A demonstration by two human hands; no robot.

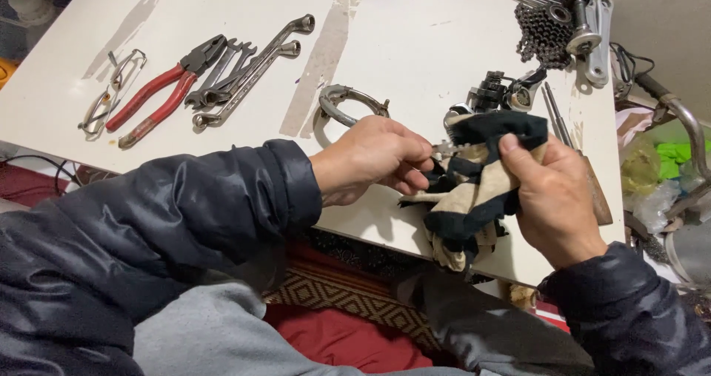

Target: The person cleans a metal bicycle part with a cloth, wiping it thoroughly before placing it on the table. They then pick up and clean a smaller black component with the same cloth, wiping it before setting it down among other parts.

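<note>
My left hand point(374, 158) pinches a small metal part point(446, 147) whose toothed end pokes out toward the rag. My right hand point(552, 202) grips a crumpled black and cream rag point(474, 187), with the thumb pressing the cloth against the part. Both hands hover over the near edge of a white table point(415, 50). Most of the metal part is hidden by my fingers and the cloth.
Red-handled pliers point(159, 91), several wrenches point(248, 69) and a wire clip point(111, 95) lie at the left. A metal clamp ring point(344, 102) sits just beyond my left hand. A black derailleur point(500, 91), a chain point(541, 32), spokes and files lie at the right.
</note>
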